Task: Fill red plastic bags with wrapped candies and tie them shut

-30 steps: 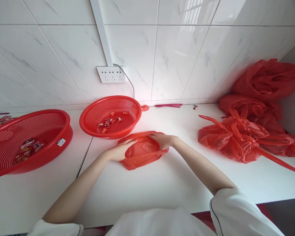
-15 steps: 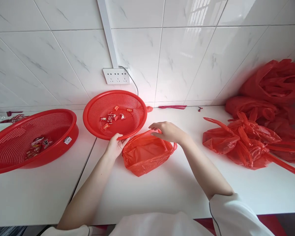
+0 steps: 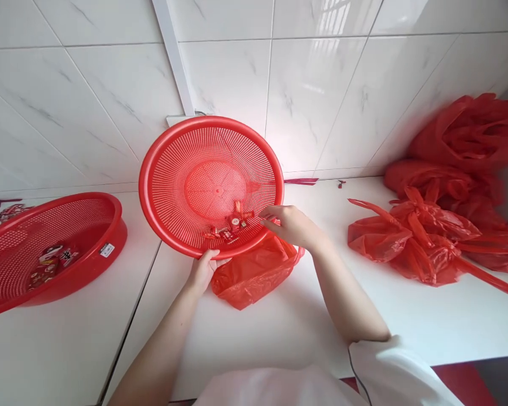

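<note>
Fingers of the left hand (image 3: 204, 272) curl around the lower rim of a round red mesh basket (image 3: 195, 169), gripping it from below with the forearm stretched up from the lower edge of the view. That basket stands tilted steeply on edge, its open face toward the camera, and a few small wrapped candies (image 3: 232, 223) lie gathered against the low part of its wall just above the left hand. Right of them the right hand (image 3: 291, 225) hovers half open, fingers loosely bent, fingertips touching the basket's rim near the candies; it grips nothing, and its forearm runs down to a white sleeve (image 3: 400, 375). Directly under both hands an open red plastic bag (image 3: 254, 273) rests on the white tabletop (image 3: 279, 327). Far left of the left hand sits a second red basket (image 3: 88, 225) holding more candies. Well right of the right hand lies a heap of red bags (image 3: 432, 237).
</note>
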Tool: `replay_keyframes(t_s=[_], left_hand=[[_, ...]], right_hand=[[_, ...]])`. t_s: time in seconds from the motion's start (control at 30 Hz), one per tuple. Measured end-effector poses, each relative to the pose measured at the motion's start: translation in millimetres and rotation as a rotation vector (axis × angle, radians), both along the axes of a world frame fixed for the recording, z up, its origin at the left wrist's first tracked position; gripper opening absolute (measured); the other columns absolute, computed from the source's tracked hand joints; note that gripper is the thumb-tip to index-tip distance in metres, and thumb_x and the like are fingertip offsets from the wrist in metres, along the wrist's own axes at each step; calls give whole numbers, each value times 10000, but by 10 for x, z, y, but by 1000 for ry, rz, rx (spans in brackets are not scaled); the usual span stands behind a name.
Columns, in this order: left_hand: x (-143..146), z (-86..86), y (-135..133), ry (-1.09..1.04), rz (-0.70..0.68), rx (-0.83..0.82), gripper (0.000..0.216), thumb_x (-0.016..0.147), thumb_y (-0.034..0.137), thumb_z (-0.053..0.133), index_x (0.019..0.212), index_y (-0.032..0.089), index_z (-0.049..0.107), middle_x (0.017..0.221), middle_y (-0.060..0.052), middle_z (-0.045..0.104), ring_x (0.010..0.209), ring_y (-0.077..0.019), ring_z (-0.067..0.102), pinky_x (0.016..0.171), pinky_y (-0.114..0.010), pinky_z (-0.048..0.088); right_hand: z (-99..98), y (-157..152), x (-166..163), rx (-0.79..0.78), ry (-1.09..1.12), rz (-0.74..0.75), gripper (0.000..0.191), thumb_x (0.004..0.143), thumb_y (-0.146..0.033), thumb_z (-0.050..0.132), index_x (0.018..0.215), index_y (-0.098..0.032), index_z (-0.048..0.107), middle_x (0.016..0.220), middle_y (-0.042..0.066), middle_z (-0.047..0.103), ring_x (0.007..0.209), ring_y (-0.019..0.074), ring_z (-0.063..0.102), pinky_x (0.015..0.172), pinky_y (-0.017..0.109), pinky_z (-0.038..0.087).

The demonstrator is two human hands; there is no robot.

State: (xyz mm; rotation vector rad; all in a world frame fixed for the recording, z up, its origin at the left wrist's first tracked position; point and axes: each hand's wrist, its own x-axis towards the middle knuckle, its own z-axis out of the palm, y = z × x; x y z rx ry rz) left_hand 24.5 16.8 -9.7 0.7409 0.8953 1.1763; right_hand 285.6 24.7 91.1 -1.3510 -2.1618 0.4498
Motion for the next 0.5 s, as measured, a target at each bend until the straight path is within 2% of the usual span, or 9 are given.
replay_keyframes(t_s=[0.2,0.4,0.5], left_hand=[[9,-42,-8,39,-76,29,392,729,200,649,1113,131,622,1092,-111,698,1070,-317,640,867,-465,552],[70,-91,-53,37,-83,39,458,733,207,658,1181,142,586,1162,-116,674,1104,-326,625,859,-465,555],[100,-121,-56,26,-55,37,486,728,206,663,1204,157,576,1161,-106,676,1089,-326,633,838,-467,562]], right_hand=[[-118,85,-96,51,-71,-24,259,979,-281,411,1092,-194,628,1060,78,680,936,184,635,803,298,472],[-327,173,-329,-23,-245,153,267,975,-260,435,1132,-218,647,1075,80,689,1027,210,621,897,347,435],[-354,163,-371,-67,-266,171,289,981,-236,417,1138,-241,659,1099,77,688,1056,205,619,917,344,423]])
